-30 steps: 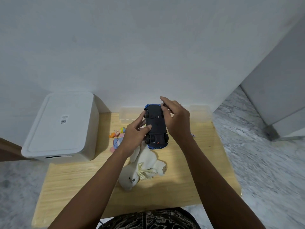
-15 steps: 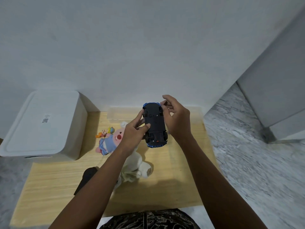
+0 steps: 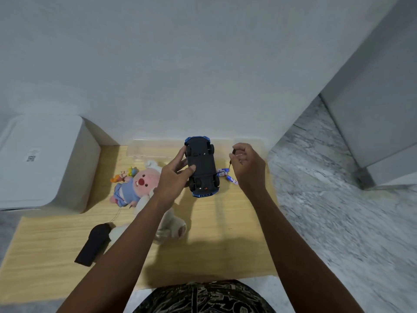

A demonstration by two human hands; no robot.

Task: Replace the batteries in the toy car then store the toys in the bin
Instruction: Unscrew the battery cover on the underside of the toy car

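The left hand [image 3: 174, 177] grips the blue toy car [image 3: 201, 166] by its side, thumb pressed across the dark underbody, holding it upside down above the counter [image 3: 216, 227]. Turned this way, the flat matte-black chassis, with its four small rubbery wheels, faces up, presumably so the battery cover can be reached. The right hand [image 3: 248, 164] hovers just beside the car, fingers curled and pinching a slim dark tool [image 3: 232, 157], likely a small screwdriver, though it is too small to be sure. Small cylindrical batteries [image 3: 226, 175] with purple-and-white wrappers lie on the pale wood-grain surface between the car and the right hand, kept near for the swap. A clear, hard plastic bin [image 3: 155, 146] sits against the wall behind the car. On the left lie a fuzzy pink plush toy [image 3: 133, 186], a cream plush [image 3: 170, 227] and a black remote [image 3: 94, 243].
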